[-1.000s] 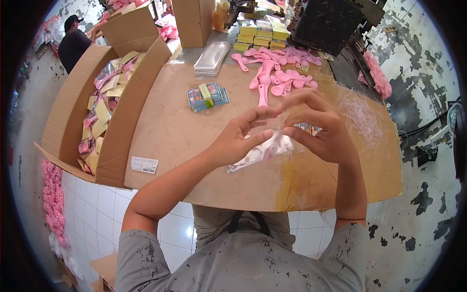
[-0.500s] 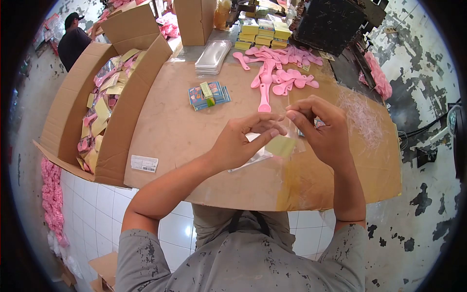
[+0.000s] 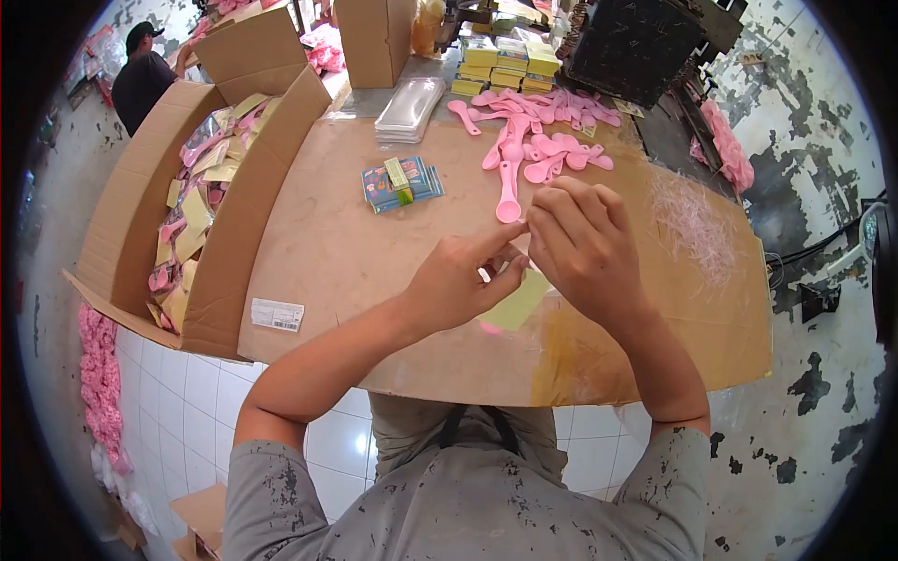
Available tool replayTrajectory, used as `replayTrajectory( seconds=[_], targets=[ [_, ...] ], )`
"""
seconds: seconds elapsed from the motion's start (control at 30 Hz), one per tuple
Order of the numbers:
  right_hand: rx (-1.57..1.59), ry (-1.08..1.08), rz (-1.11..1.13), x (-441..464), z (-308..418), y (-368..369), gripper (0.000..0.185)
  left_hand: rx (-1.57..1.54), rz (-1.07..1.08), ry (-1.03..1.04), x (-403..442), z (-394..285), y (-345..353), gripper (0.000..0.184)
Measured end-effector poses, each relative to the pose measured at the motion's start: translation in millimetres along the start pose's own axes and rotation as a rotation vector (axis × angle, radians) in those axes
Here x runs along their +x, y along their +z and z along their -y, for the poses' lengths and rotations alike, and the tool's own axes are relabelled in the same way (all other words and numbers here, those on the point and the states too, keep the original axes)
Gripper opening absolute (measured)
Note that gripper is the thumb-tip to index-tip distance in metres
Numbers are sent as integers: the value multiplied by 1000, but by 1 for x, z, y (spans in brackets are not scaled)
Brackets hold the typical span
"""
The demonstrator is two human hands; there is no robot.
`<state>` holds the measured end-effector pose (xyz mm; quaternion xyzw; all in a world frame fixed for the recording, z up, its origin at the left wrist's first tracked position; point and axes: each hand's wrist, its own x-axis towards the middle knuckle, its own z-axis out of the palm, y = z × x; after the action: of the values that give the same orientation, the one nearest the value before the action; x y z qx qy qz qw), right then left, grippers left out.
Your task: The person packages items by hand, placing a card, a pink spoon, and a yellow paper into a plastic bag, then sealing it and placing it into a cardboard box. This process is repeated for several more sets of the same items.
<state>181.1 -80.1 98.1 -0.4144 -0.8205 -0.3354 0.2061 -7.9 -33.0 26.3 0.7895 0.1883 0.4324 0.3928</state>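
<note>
My left hand [image 3: 472,276] is closed, thumb and fingers pinching the top of a clear bag that holds a pale yellow card [image 3: 517,301]. A bit of pink shows at the card's lower edge. My right hand [image 3: 582,245] touches the left one, its fingertips pressed together at the bag's top edge; what exactly they grip is hidden. Just beyond my hands lie pink spoons [image 3: 508,208] in a heap. A banded stack of blue cards [image 3: 400,185] is to the left, and clear plastic sleeves [image 3: 409,110] lie behind it.
An open carton [image 3: 140,224] of packed bags stands at the left. Yellow card stacks [image 3: 505,65] and a black machine [image 3: 636,47] are at the back. Clear plastic strips [image 3: 692,224] lie on the right. A person [image 3: 142,82] is at the far left.
My right hand has moved left and down against my left hand. The bag with the yellow card now hangs lower and further left, below my fingers.
</note>
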Motion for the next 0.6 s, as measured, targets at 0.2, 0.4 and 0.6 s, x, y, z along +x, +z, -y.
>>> replayTrajectory(
  seconds=[0.2, 0.4, 0.6],
  targets=[
    [229, 297, -36, -12, -34, 7, 15, -64, 126, -174, 5, -6, -7, 44],
    [1910, 723, 33, -95, -111, -53, 5, -357, 85, -306, 7, 0, -5, 45],
    [310, 1043, 218, -234, -211, -41, 30, -469, 63, -338, 8, 3, -4, 46]
  ],
)
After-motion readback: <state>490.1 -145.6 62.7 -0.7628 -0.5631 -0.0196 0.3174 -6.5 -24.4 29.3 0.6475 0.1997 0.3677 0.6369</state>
